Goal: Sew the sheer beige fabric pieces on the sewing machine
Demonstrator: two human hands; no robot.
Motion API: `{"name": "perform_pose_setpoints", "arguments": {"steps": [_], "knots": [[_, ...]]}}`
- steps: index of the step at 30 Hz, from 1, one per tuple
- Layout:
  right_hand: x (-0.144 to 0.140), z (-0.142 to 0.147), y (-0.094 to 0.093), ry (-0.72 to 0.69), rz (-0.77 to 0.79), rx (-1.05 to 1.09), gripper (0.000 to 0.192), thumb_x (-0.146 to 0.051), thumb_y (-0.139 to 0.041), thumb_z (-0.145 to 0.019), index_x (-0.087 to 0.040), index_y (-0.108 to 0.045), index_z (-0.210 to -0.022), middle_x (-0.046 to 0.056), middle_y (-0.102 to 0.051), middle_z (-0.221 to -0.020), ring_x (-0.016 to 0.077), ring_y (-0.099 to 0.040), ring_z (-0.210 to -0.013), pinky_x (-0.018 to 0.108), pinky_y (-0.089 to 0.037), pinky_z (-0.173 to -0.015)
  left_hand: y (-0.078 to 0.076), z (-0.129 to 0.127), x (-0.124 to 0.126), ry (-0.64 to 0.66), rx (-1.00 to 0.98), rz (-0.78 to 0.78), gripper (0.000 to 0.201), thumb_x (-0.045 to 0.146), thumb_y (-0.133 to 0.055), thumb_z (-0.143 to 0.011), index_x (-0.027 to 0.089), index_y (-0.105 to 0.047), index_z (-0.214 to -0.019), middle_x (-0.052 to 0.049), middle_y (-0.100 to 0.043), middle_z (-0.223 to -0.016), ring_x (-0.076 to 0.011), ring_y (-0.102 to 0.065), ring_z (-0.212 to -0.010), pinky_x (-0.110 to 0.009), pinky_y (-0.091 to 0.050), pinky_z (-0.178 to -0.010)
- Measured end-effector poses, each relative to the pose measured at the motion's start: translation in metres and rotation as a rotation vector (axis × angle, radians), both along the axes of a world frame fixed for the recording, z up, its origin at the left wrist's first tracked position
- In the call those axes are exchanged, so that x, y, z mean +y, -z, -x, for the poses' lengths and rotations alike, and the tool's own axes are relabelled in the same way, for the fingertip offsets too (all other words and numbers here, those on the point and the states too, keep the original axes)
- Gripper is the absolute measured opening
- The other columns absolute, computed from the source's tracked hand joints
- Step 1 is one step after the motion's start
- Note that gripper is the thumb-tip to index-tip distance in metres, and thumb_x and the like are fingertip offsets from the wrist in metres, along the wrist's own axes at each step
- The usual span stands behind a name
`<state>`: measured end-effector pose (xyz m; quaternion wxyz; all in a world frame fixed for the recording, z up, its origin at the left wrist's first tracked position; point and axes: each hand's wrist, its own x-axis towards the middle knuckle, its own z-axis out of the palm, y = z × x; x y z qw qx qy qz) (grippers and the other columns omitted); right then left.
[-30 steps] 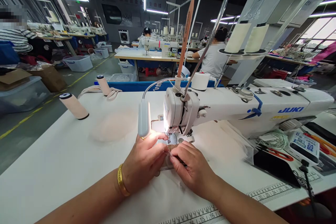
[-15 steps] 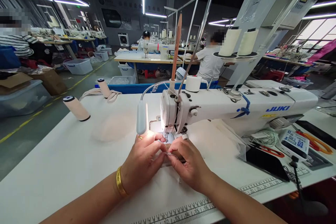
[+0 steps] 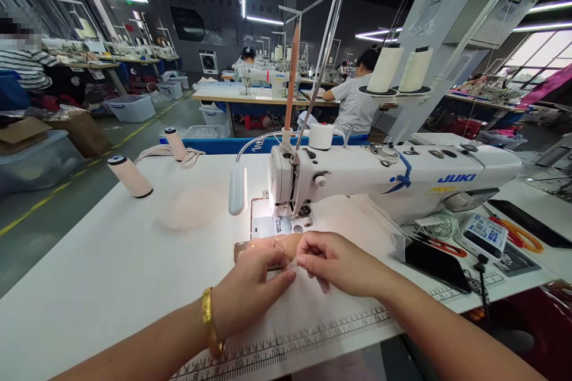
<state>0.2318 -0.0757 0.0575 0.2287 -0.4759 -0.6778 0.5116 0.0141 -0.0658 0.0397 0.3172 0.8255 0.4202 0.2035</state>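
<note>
Fingers [image 3: 286, 278] of both hands pinch a beige strip [image 3: 286, 245] before the sewing machine [image 3: 357, 175], likely aligning it for feeding under the needle.

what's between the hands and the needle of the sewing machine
In the head view, only the lit metal needle plate lies between the needle and the hands, left hand and right hand, which pinch a small tan fabric piece.

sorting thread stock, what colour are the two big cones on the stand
Cream white thread cones, clearest in the head view.
</note>
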Motion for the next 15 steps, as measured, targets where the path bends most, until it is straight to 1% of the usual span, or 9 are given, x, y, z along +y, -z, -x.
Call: {"name": "perform_pose_setpoints", "arguments": {"steps": [2,3,5,6,8,10,12,14,15], "knots": [[0.024,0.010,0.019,0.016,-0.227,-0.269,0.019,-0.015,-0.057,-0.091,-0.022,-0.053,-0.073,-0.004,-0.061,-0.070,0.0119,-0.056,-0.060,0.022,-0.035,-0.051,0.018,-0.002,0.016,-0.098,0.164,-0.082,0.022,0.022,-0.058,-0.091,0.020,-0.057,-0.070,-0.003,-0.065,-0.084,-0.0234,-0.059,-0.086,-0.039,-0.049,-0.079],[0.033,0.015,0.027,0.031,-0.313,-0.371,0.023,-0.013,-0.057,-0.090,-0.021,-0.051,-0.070,-0.004,-0.061,-0.068,0.0124,-0.054,-0.061,0.022,-0.033,-0.051,0.026,-0.003,0.022,-0.130,0.216,-0.137,0.020,0.021,-0.058,-0.090,0.020,-0.057,-0.070,-0.003,-0.065,-0.084,-0.0245,-0.058,-0.087,-0.040,-0.047,-0.079],[0.046,0.025,0.039,0.063,-0.396,-0.477,0.027,-0.011,-0.059,-0.088,-0.022,-0.047,-0.067,-0.004,-0.058,-0.064,0.0126,-0.050,-0.058,0.024,-0.028,-0.051,0.036,-0.001,0.029,-0.160,0.250,-0.267,0.013,0.019,-0.060,-0.088,0.020,-0.059,-0.075,-0.004,-0.064,-0.087,-0.0252,-0.055,-0.087,-0.040,-0.044,-0.079],[0.050,0.029,0.043,0.078,-0.405,-0.492,0.027,-0.012,-0.060,-0.088,-0.022,-0.046,-0.067,-0.004,-0.058,-0.063,0.0125,-0.048,-0.056,0.024,-0.027,-0.051,0.039,0.001,0.031,-0.156,0.240,-0.340,0.009,0.018,-0.061,-0.087,0.020,-0.060,-0.079,-0.004,-0.064,-0.088,-0.0247,-0.053,-0.086,-0.039,-0.043,-0.078],[0.054,0.034,0.048,0.102,-0.420,-0.507,0.028,-0.012,-0.062,-0.087,-0.023,-0.044,-0.068,-0.005,-0.057,-0.063,0.0121,-0.046,-0.054,0.024,-0.025,-0.050,0.042,0.004,0.032,-0.093,0.200,-0.498,0.009,0.015,-0.061,-0.089,0.020,-0.061,-0.081,-0.004,-0.064,-0.089,-0.0230,-0.051,-0.084,-0.038,-0.040,-0.078],[0.056,0.035,0.050,0.117,-0.454,-0.526,0.030,-0.014,-0.064,-0.086,-0.023,-0.043,-0.067,-0.005,-0.055,-0.062,0.0121,-0.045,-0.052,0.024,-0.024,-0.049,0.043,0.008,0.032,0.017,0.163,-0.622,0.021,0.010,-0.054,-0.095,0.020,-0.060,-0.078,-0.003,-0.065,-0.086,-0.0209,-0.050,-0.080,-0.038,-0.038,-0.079],[0.055,0.034,0.051,0.135,-0.493,-0.549,0.031,-0.016,-0.065,-0.087,-0.023,-0.042,-0.067,-0.005,-0.052,-0.060,0.0129,-0.044,-0.051,0.025,-0.022,-0.050,0.044,0.010,0.032,0.092,0.144,-0.666,0.030,0.008,-0.049,-0.099,0.019,-0.061,-0.075,-0.002,-0.066,-0.081,-0.0197,-0.050,-0.077,-0.039,-0.036,-0.080],[0.051,0.031,0.051,0.155,-0.565,-0.601,0.028,-0.019,-0.066,-0.090,-0.024,-0.046,-0.071,-0.003,-0.052,-0.061,0.0149,-0.045,-0.053,0.028,-0.021,-0.052,0.046,0.012,0.034,0.090,0.121,-0.661,0.029,0.009,-0.051,-0.101,0.020,-0.064,-0.077,-0.001,-0.068,-0.081,-0.0195,-0.052,-0.078,-0.039,-0.036,-0.081],[0.047,0.029,0.051,0.162,-0.631,-0.645,0.023,-0.019,-0.065,-0.091,-0.024,-0.049,-0.075,-0.002,-0.053,-0.063,0.0164,-0.046,-0.055,0.029,-0.021,-0.053,0.048,0.013,0.034,0.077,0.109,-0.653,0.027,0.010,-0.053,-0.101,0.021,-0.066,-0.080,-0.001,-0.069,-0.082,-0.0196,-0.052,-0.078,-0.040,-0.035,-0.081]]}}
